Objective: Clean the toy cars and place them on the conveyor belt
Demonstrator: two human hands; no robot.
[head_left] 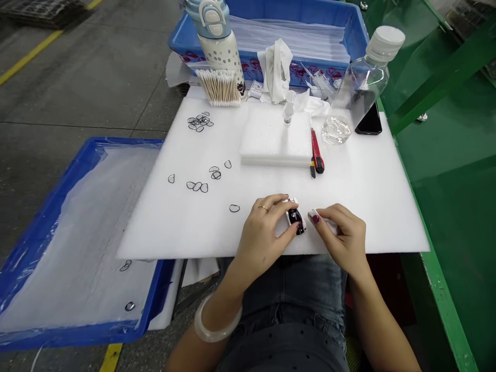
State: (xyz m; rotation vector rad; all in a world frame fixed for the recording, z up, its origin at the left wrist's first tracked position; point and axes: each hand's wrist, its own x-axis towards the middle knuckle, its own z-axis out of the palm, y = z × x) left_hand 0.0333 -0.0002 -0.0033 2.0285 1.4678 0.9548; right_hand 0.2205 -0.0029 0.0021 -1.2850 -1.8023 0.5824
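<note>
Near the front edge of the white foam board (pixel 186 232), my left hand (pixel 267 227) grips a small glossy black-and-white part (pixel 295 218) between thumb and fingers. My right hand (pixel 343 227), just to the right of it, pinches a small white piece, perhaps folded tissue (pixel 312 212), apart from the part. Left of my left hand lies a thin black D-shaped ring (pixel 234 208). More such rings are scattered farther left, with a heap of rings (pixel 200 121) toward the back.
A foam block (pixel 277 137) bears a small vial (pixel 288 113). Beside it lies a red box cutter (pixel 316 152). Cotton swabs (pixel 219 88), a drink bottle (pixel 220 46), a clear bottle (pixel 354 93), a phone (pixel 370 121) and a blue bin (pixel 302 10) line the back. A blue tray (pixel 73 170) stands left.
</note>
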